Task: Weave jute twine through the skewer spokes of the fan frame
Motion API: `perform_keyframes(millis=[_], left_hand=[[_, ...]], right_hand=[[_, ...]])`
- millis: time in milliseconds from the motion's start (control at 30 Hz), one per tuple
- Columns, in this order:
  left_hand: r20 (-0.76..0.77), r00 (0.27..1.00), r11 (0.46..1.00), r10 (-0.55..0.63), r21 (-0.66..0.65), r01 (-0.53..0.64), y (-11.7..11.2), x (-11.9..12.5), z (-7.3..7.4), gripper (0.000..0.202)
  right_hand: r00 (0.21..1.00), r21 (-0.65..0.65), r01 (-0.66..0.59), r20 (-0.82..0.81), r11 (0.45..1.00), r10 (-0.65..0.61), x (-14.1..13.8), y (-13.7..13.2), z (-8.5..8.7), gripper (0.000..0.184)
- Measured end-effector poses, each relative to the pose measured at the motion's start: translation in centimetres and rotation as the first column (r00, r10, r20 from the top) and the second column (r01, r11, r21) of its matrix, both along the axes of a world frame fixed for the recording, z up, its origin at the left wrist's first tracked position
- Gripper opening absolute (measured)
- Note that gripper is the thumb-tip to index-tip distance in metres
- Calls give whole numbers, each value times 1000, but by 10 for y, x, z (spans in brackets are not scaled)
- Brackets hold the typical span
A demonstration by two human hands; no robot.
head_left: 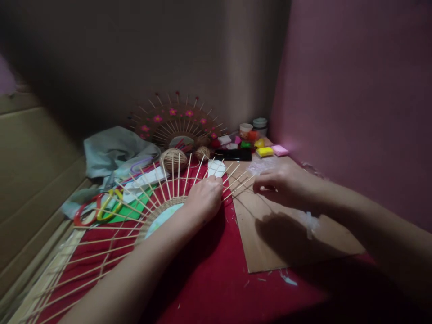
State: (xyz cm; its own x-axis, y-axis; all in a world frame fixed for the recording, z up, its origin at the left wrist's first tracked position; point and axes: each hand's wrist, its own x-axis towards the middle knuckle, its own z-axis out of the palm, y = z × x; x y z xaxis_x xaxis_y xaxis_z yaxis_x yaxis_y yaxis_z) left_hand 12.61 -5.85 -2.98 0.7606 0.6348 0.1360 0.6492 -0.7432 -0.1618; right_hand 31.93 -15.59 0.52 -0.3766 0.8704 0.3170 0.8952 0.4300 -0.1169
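Note:
A half-round fan frame of thin wooden sticks (pixel 162 208), with a woven twine band around a pale green centre, lies on red cloth. Twine runs across its spread sticks. My left hand (pixel 206 198) is closed over the sticks on the frame's right side; its fingertips are mostly hidden. Just past the tips of the rightmost sticks, my right hand (pixel 285 184) hovers above the brown board with its fingers curled inward. Whether a strand is pinched in it is too fine to see. A white disc (pixel 216 168) lies just beyond my left hand.
Behind the frame are a twine ball (pixel 173 159), a smaller ball (pixel 203 153), a black phone-like slab (pixel 233 155) and coloured packets (pixel 265 152). Scissors (pixel 88 211) lie left. A flower-decorated stick fan (pixel 180 112) leans on the back wall. A brown board (pixel 270 252) covers the right.

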Motion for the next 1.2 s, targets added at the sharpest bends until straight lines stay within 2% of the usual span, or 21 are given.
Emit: perform_keyframes(millis=[167, 367, 433, 467, 533, 600, 667, 733, 833, 900, 933, 1000, 1033, 1100, 1133, 1167, 1200], left_hand=[[16, 999, 998, 44, -37, -43, 1, 1, -3, 19], [6, 1000, 1000, 18, -3, -17, -2, 1, -5, 31], [-17, 999, 999, 29, -15, -29, -4, 2, -4, 28], [-28, 999, 999, 36, -23, -37, -5, 2, -3, 26], [-49, 998, 998, 45, -37, -47, -6, 3, -3, 24], [-61, 997, 998, 42, -41, -44, -6, 4, -3, 25], [-64, 997, 999, 32, -33, -34, -5, 4, -4, 32], [-60, 998, 1000, 19, -20, -21, -3, 4, -5, 39], [-54, 999, 1000, 1, -1, -1, -1, 3, -7, 35], [-45, 999, 1000, -7, 8, 8, -1, 2, -7, 30], [-41, 999, 1000, -12, 10, 13, -1, 2, -7, 28], [-39, 999, 1000, -15, 11, 16, -2, 2, -5, 28], [-44, 999, 1000, -13, 10, 13, -3, 2, -5, 28], [-56, 998, 1000, -6, 10, 6, -4, 3, -4, 30], [-60, 998, 1000, -1, 10, 2, -4, 3, -3, 31], [-63, 998, 1000, 3, 9, -2, -4, 3, -3, 31], [-64, 998, 1000, 5, 8, -5, -4, 3, -3, 31]], right_hand=[[993, 8, 93, 68, 996, -93, 10, 6, 9, 15], [999, 129, -31, -40, 991, 36, -2, 31, 3, 22], [993, 104, -39, -107, 994, 51, 1, 47, -2, 24], [988, 47, -10, -153, 999, 17, 5, 55, -4, 27], [942, -79, 148, -293, 986, -165, 17, 68, -8, 32], [841, -149, 341, -393, 928, -372, 32, 73, -10, 32], [746, -258, 435, -433, 863, -506, 45, 68, -9, 29], [727, -338, 434, -416, 835, -546, 53, 53, -8, 27], [790, -234, 477, -308, 847, -530, 59, 16, -7, 27], [801, -119, 532, -252, 839, -543, 62, -13, -9, 30], [795, -65, 561, -236, 825, -559, 63, -27, -11, 37], [680, -32, 678, -352, 735, -643, 66, -52, -17, 52], [597, -73, 700, -485, 710, -638, 66, -62, -20, 54], [340, -126, 740, -777, 660, -530, 63, -79, -28, 46], [239, -121, 759, -862, 640, -446, 59, -85, -32, 41], [195, -93, 779, -904, 620, -381, 54, -89, -35, 39], [215, -46, 799, -909, 599, -357, 49, -93, -39, 40]])
